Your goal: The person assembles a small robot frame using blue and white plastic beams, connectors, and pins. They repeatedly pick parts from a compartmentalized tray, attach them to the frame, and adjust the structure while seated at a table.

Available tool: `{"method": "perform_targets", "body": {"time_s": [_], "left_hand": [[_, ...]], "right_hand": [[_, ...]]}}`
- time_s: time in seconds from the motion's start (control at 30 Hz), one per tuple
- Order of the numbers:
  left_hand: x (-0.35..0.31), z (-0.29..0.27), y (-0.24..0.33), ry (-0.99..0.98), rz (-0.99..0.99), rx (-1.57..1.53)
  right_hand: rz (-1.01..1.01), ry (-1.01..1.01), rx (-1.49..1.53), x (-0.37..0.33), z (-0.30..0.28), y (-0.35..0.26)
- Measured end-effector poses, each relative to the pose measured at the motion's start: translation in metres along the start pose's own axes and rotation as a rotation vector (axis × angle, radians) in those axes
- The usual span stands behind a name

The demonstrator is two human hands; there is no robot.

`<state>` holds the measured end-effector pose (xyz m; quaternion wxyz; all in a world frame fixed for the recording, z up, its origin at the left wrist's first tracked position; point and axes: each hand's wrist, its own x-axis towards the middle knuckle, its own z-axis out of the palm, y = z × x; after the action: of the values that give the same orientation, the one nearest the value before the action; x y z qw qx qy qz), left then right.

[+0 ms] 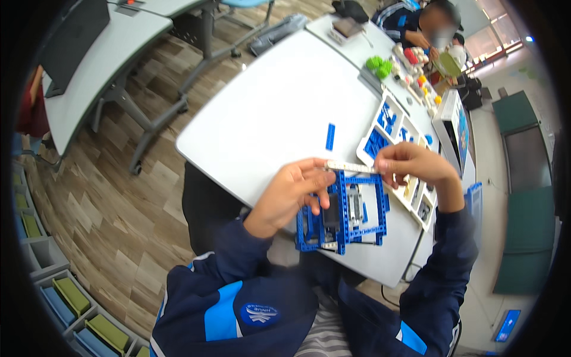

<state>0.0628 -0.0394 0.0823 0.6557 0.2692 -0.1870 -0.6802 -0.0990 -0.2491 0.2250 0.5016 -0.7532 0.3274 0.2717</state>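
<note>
A white toy building beam (352,167) spans between my two hands, along the far edge of a blue building-brick frame (342,223). My left hand (294,193) pinches the beam's left end, its other fingers curled near the frame's corner. My right hand (413,165) grips the beam's right end between thumb and fingers. The frame is made of studded blue beams with grey parts inside, and it stands at the table's near edge. Whether the white beam is attached to the frame I cannot tell.
A loose blue plate (330,137) lies on the white table (267,101). The white sorting tray (385,95) with blue and other pieces is at the right, near a white box (453,128). Green pieces (379,66) lie farther back, where another person (410,27) sits.
</note>
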Motion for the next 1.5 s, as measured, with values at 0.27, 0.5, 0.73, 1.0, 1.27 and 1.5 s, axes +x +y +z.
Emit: {"method": "perform_targets", "body": {"time_s": [0.27,0.5,0.73,1.0,1.27,1.5], "left_hand": [[-0.004,0.004,0.0,0.02,0.032,0.019],[-0.001,0.002,-0.006,0.005,0.05,0.013],[-0.002,0.0,-0.007,-0.012,0.078,0.001],[-0.006,0.008,-0.005,0.081,0.085,0.035],[-0.008,0.01,-0.006,0.077,0.082,0.067],[-0.009,0.008,-0.004,0.057,0.095,0.02]], "right_hand": [[-0.102,-0.086,0.223,0.012,0.006,0.026],[-0.266,0.054,0.474,0.014,0.028,0.049],[-0.355,0.265,0.453,0.015,0.046,0.052],[-0.383,0.404,0.556,0.024,0.071,0.047],[-0.371,0.503,0.198,0.009,0.075,0.031],[-0.46,0.558,0.184,0.02,0.076,0.031]]}}
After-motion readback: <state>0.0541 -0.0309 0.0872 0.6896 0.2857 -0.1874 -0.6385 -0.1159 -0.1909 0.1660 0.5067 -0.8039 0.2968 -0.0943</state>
